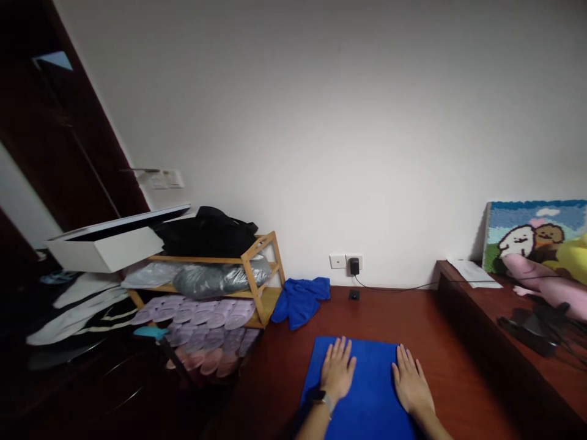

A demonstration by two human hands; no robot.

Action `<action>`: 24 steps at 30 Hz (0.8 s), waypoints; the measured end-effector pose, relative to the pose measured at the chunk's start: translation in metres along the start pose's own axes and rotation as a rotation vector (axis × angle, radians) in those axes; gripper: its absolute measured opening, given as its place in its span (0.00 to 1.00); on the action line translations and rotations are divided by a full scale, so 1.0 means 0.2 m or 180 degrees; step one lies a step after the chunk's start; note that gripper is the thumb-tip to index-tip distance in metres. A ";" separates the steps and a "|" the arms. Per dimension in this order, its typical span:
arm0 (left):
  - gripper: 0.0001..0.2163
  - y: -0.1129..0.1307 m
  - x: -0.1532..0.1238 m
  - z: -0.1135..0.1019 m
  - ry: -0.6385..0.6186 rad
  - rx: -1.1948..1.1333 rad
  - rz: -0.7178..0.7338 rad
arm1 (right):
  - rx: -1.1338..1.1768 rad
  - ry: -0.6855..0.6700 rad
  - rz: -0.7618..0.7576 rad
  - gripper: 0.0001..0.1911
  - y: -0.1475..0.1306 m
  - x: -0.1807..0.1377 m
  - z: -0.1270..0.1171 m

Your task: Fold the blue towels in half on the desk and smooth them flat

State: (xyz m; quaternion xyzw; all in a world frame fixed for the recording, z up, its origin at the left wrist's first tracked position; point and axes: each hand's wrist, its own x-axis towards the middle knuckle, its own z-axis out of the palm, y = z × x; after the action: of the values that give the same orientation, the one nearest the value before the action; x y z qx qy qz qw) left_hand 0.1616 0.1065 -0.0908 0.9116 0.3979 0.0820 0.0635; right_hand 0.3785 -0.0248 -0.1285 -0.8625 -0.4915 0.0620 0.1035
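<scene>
A blue cloth (367, 391) lies spread flat on the reddish wooden floor (394, 315) in front of me. My left hand (338, 368) rests palm down on its left part, fingers stretched out and slightly apart; a watch sits on that wrist. On the cloth's right part my right hand (410, 384) lies flat in the same way, fingers extended. Neither hand holds anything. A second, crumpled blue cloth (300, 299) lies farther away by the wall.
A wooden rack (257, 269) at the left holds several purple slippers, a grey bundle and a black bag, with a white box (103, 247) beside it. A charger (354, 266) is plugged into the wall socket. A dark low table (486, 318) at the right carries a tufted picture (534, 235).
</scene>
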 end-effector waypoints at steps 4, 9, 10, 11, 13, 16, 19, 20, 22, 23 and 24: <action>0.30 -0.28 -0.04 -0.09 0.0020 0.0161 -0.0397 | -0.0021 -0.0026 0.0042 0.39 -0.01 -0.01 -0.02; 0.30 -0.31 -0.10 -0.07 0.0070 0.0191 -0.0513 | -0.0094 -0.0083 0.0113 0.38 -0.03 -0.01 -0.07; 0.30 -0.31 -0.11 -0.06 0.0084 0.0195 -0.0521 | -0.0108 -0.0100 0.0114 0.37 -0.04 -0.01 -0.08; 0.30 -0.30 -0.12 -0.05 0.0104 0.0205 -0.0521 | -0.0109 -0.0111 0.0110 0.37 -0.04 -0.02 -0.09; 0.29 -0.30 -0.12 -0.05 0.0143 0.0244 -0.0516 | -0.0057 -0.0114 0.0091 0.37 -0.05 -0.03 -0.11; 0.29 -0.33 -0.11 -0.06 0.0145 0.0337 -0.0529 | 0.0063 -0.0084 0.0054 0.37 -0.06 -0.03 -0.12; 0.29 -0.30 -0.09 -0.08 0.0213 0.0416 -0.0508 | 0.0137 -0.0058 0.0029 0.38 -0.07 -0.03 -0.13; 0.29 -0.26 -0.07 -0.09 0.0319 0.0415 -0.0452 | 0.0149 -0.0055 0.0031 0.38 -0.07 -0.03 -0.13; 0.28 -0.12 -0.03 -0.07 0.0566 0.0314 -0.0159 | 0.0184 -0.0038 0.0038 0.38 -0.07 -0.03 -0.14; 0.27 -0.03 0.00 -0.05 0.0634 0.0214 0.0084 | 0.0216 -0.0023 0.0039 0.37 -0.07 -0.02 -0.14; 0.27 0.08 0.03 -0.02 0.0637 0.0093 0.0348 | 0.0257 -0.0010 0.0035 0.37 -0.07 -0.02 -0.14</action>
State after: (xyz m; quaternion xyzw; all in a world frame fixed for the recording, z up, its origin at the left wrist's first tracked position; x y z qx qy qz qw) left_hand 0.1754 0.0998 -0.0831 0.9200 0.3530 0.1701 0.0057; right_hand 0.3707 -0.0255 -0.0973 -0.8602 -0.4840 0.0838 0.1371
